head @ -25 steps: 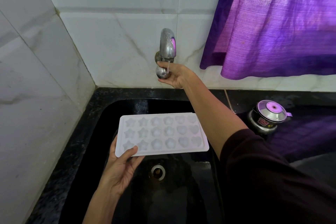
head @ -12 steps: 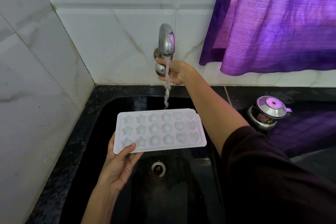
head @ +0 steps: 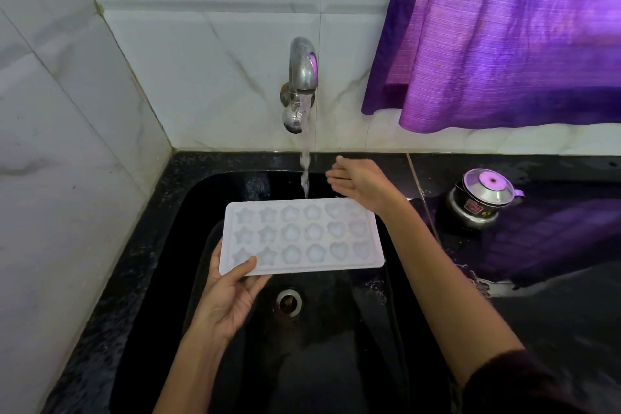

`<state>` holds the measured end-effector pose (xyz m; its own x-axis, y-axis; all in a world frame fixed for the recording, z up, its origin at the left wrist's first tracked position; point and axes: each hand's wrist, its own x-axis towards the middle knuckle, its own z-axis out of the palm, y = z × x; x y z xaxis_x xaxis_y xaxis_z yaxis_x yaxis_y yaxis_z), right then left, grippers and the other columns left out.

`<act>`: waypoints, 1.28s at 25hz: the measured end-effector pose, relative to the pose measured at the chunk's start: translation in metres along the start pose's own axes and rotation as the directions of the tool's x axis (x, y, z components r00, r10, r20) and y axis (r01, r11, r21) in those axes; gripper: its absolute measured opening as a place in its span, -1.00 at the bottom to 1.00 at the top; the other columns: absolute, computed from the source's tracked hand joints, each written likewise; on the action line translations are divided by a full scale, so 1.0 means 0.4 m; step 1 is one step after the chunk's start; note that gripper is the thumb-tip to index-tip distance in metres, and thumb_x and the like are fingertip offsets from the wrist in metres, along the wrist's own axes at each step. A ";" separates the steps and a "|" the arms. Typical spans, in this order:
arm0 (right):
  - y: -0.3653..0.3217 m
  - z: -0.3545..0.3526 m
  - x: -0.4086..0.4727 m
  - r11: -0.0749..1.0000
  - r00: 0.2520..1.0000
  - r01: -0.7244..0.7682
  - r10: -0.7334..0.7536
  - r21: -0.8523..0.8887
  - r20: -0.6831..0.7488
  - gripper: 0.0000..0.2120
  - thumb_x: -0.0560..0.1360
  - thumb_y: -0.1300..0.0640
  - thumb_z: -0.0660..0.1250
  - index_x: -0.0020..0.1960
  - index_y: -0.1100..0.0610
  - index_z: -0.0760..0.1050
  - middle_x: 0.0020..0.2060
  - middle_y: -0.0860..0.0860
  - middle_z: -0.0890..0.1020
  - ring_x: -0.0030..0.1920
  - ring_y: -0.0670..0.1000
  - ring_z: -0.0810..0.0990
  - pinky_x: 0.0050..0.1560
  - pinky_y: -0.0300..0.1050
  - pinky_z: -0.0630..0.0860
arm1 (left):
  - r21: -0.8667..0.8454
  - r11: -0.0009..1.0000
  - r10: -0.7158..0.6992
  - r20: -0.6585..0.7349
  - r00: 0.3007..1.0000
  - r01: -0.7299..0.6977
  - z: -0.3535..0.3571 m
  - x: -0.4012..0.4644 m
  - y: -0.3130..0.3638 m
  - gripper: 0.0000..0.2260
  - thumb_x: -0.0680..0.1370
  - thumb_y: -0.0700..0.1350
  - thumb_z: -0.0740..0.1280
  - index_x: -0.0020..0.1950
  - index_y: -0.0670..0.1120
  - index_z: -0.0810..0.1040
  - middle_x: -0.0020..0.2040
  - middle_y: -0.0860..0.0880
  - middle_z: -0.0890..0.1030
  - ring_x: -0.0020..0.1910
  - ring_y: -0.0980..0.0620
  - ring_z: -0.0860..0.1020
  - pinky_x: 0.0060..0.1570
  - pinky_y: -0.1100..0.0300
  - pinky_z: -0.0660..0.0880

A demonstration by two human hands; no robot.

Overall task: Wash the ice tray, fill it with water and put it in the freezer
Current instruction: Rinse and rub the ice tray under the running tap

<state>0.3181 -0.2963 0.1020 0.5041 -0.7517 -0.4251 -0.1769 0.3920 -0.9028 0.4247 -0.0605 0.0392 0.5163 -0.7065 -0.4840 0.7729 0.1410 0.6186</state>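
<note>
A white ice tray (head: 302,235) with star, flower and heart moulds is held level over the black sink (head: 188,212). My left hand (head: 228,299) grips its near left corner, thumb on top. The steel tap (head: 300,77) on the tiled wall runs, and its stream of water (head: 305,171) falls just behind the tray's far edge. My right hand (head: 359,181) hovers open, fingers apart, right of the stream and above the tray's far right corner, holding nothing.
A drain (head: 288,302) lies in the sink floor below the tray. On the black counter to the right stands a small steel pot with a lid (head: 484,198). A purple curtain (head: 504,33) hangs above it. White tiled walls close the left and back.
My right hand has let go of the tap knob and dropped beside the stream. Water started flowing half a second ago and keeps running. The tray stays about where it was.
</note>
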 end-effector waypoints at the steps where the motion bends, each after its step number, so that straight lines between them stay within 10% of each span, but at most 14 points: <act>1: 0.018 -0.010 -0.019 0.994 0.996 0.060 -0.065 -0.094 -0.054 -0.67 0.60 0.13 0.19 0.23 0.36 0.44 0.16 0.28 0.58 0.08 0.15 0.60 0.11 -0.06 0.55 | -0.002 1.000 -0.002 0.005 1.000 0.002 0.001 0.002 -0.004 -0.52 0.46 -0.42 0.27 0.19 0.10 0.47 0.21 -0.14 0.55 0.10 -0.20 0.60 -0.27 0.04 0.64; 5: 0.088 -0.021 -0.095 0.750 0.900 0.270 -0.419 -0.603 -0.119 -0.66 0.62 0.15 0.11 0.23 0.33 0.48 0.15 0.26 0.60 0.18 0.22 0.55 0.15 -0.04 0.45 | -0.002 1.000 -0.021 0.026 0.999 0.021 0.020 0.015 -0.024 -0.58 0.46 -0.33 0.31 0.18 0.12 0.50 0.15 -0.13 0.60 -0.02 -0.17 0.67 -0.27 0.02 0.63; 11: 0.166 0.003 -0.099 0.345 0.849 0.171 -0.527 -0.923 -0.040 -0.56 0.65 0.06 -0.01 0.47 0.20 0.22 0.49 0.14 0.25 0.54 0.15 0.01 0.51 0.04 -0.14 | 0.003 0.997 -0.074 0.022 0.997 0.074 0.073 0.060 -0.043 -0.70 0.58 -0.26 0.22 0.18 0.11 0.48 0.14 -0.14 0.59 -0.01 -0.16 0.66 -0.25 0.00 0.63; 32: 0.263 0.216 -0.101 -0.012 0.788 0.474 -0.441 -0.881 0.430 -0.46 0.64 -0.07 -0.13 0.55 0.10 -0.09 0.56 0.02 -0.05 0.55 0.06 -0.18 0.46 0.01 -0.34 | 0.014 0.999 -0.033 0.001 0.999 0.033 0.053 0.089 -0.049 -0.67 0.66 0.01 0.08 0.40 -0.01 0.38 0.18 -0.18 0.60 0.01 -0.09 0.66 -0.23 0.03 0.65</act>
<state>0.3521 -0.1788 0.0299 0.8385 -0.5372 0.0913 -0.5034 -0.8277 -0.2479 0.4200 -0.1030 0.0228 0.4898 -0.7114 -0.5040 0.7846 0.1076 0.6106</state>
